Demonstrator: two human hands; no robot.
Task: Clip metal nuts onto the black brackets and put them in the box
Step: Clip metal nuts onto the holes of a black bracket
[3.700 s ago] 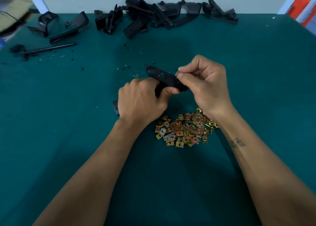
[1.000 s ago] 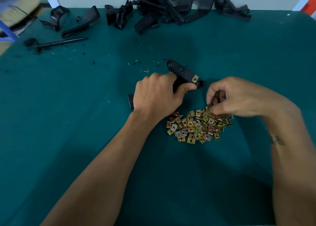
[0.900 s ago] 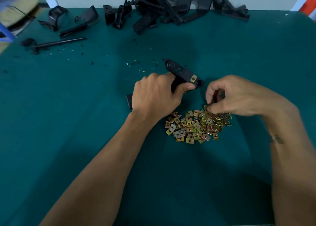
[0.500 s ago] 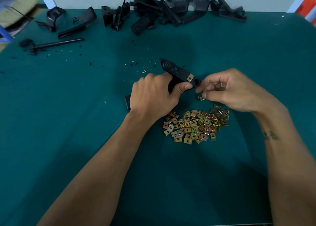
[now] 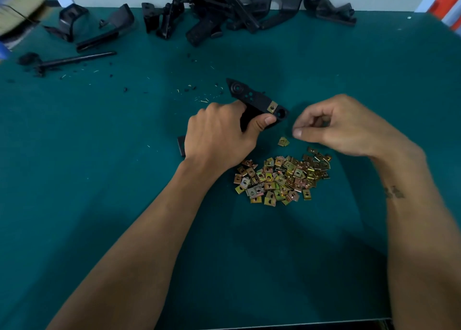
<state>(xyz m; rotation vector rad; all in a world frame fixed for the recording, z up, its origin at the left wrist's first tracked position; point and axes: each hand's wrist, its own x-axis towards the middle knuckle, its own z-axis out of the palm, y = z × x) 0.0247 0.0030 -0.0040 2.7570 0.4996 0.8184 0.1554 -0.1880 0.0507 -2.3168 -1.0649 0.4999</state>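
— Gripping the black bracket in our left hand, we have its long axis running from upper left down to lower right, with one metal nut already clipped on near the free lower-right end.

— And our right hand?

— Just beside that end, fingers curled; whether it pinches anything we cannot tell. A loose nut lies on the green table just below its thumb, between both hands, with the pile of nuts nearer us.

— So the right hand is nearer?

— Yes, we judge it should pick up that nut. No box is in view.
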